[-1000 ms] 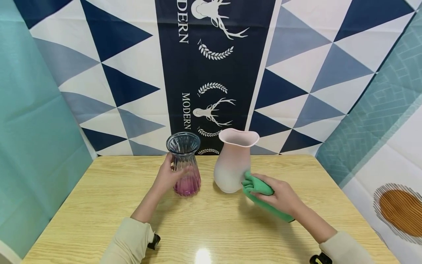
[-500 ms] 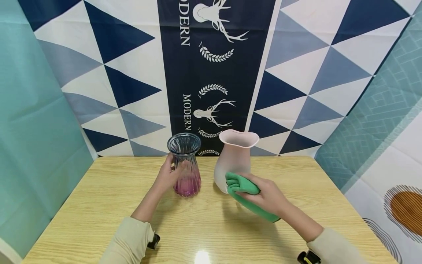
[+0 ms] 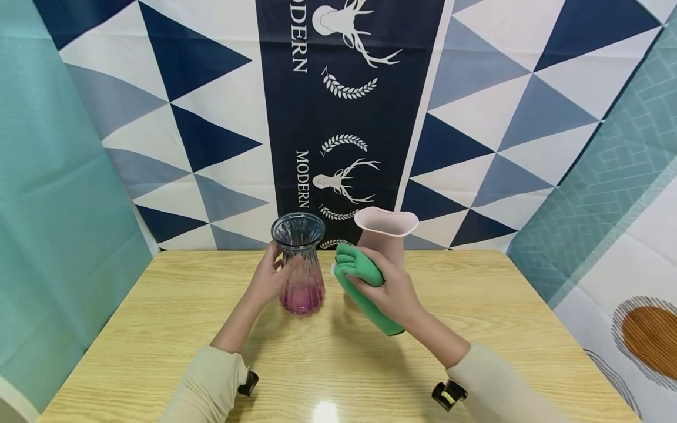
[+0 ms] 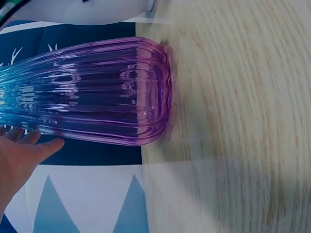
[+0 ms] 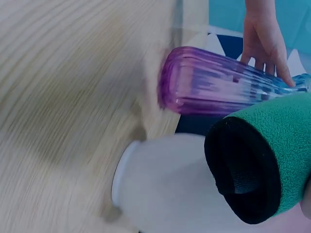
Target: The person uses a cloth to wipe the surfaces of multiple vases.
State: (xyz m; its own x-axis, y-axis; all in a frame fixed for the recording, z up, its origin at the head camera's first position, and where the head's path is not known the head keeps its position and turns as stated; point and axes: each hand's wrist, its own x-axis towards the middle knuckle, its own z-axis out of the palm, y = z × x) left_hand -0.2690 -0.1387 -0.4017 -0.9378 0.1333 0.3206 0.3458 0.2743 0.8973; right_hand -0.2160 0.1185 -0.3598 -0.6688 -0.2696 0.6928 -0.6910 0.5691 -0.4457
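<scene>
- We see the left hand [image 3: 267, 279] at the neck of the ribbed glass vase [image 3: 304, 289], its fingers loosely curved round it, the thumb lying across the front.
- The vase stands upright on the wood-grain tabletop [image 3: 174, 311], blue at its flared rim and purple at its base.
- We see the right hand [image 3: 395, 289] with its fingers closed on a folded green cloth [image 3: 365, 268], one end of which hangs down below the hand.
- Behind that hand stands the pale pink vase [image 3: 388, 244], partly hidden, just right of the glass one; we cannot tell whether the cloth touches it.
- Beyond the tabletop hangs a patterned backdrop [image 3: 338, 117] of blue and white triangles.
</scene>
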